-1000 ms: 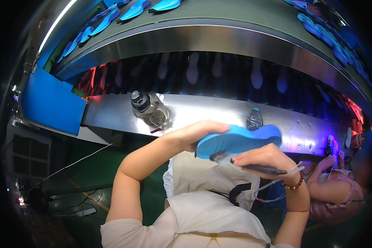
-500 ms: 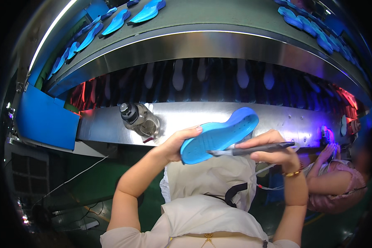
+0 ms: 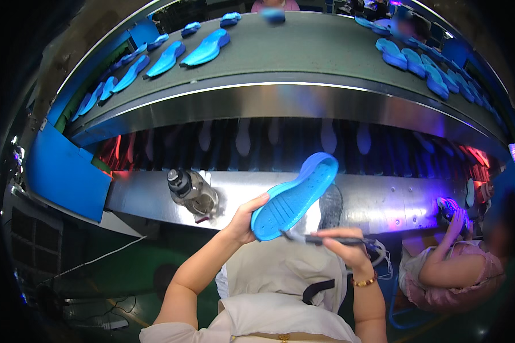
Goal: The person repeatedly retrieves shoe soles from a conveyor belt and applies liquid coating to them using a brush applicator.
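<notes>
My left hand [image 3: 243, 222] grips a bright blue shoe sole [image 3: 294, 200] by its lower left edge, thumb on the rim. The sole is tilted, with its hollow, ribbed inner side toward me. In my right hand [image 3: 347, 247], closed fingers hold a slim brush [image 3: 317, 239] with a dark handle. Its blurred tip is at the sole's lower end; whether it touches I cannot tell. Behind the sole, a dark sole-shaped patch [image 3: 332, 211] shows on the metal bench [image 3: 372, 197]; I cannot tell whether it is an outsole or a reflection.
A bottle [image 3: 194, 194] with a black cap stands on the bench to the left. Beyond, a green conveyor belt [image 3: 303, 48] carries several blue soles [image 3: 207, 48]. A seated co-worker in pink [image 3: 458, 266] works at the right. A blue panel [image 3: 63, 171] borders the left side.
The view has shifted, showing more of the belt. My right hand and brush have come lower and left, nearer the sole's lower end. The sole stands more upright, still in my left hand.
</notes>
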### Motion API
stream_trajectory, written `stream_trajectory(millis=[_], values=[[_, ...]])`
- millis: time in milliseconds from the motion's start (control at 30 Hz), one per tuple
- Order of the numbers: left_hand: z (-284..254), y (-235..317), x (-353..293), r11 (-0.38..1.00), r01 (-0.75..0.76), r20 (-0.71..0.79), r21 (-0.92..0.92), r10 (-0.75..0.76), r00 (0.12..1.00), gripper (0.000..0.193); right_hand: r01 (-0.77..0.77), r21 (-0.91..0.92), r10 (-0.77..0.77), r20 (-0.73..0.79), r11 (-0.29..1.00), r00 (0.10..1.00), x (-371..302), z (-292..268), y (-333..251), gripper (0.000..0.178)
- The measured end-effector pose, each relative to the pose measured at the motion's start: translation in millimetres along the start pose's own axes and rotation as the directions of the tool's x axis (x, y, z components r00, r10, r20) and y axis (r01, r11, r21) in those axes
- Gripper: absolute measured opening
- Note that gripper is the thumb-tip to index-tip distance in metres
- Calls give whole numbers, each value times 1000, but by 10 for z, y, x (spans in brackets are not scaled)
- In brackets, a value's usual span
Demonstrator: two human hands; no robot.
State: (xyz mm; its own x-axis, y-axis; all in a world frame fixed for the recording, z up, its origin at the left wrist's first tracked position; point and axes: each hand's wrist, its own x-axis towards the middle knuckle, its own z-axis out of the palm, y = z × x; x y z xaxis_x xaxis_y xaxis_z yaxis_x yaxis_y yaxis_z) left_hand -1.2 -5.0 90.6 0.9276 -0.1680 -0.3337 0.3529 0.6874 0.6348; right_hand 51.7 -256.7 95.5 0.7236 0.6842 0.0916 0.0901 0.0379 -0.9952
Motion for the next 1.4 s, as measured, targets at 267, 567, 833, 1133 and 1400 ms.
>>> stream_trajectory(millis=[267,567,833,1133,1400], values=[[917,1266,560,858,-458,251,-233,508,824,60,151,502,88,-421,852,903,-263,-211,378,27],[1467,1645,1950,790,-512,-123,-337,503,856,78,244,627,171,-525,740,833,-364,-195,709,26],[2127,1447,3067,208,-399,185,893,639,747,80,181,561,211,-561,808,800,-408,-162,985,26],[2257,1306,3474,-705,-256,631,661,337,699,68,103,648,420,-597,755,684,-697,-109,1005,21],[2067,1359,2924,-842,-127,791,525,428,437,24,84,584,290,-516,807,806,-602,-101,871,27]])
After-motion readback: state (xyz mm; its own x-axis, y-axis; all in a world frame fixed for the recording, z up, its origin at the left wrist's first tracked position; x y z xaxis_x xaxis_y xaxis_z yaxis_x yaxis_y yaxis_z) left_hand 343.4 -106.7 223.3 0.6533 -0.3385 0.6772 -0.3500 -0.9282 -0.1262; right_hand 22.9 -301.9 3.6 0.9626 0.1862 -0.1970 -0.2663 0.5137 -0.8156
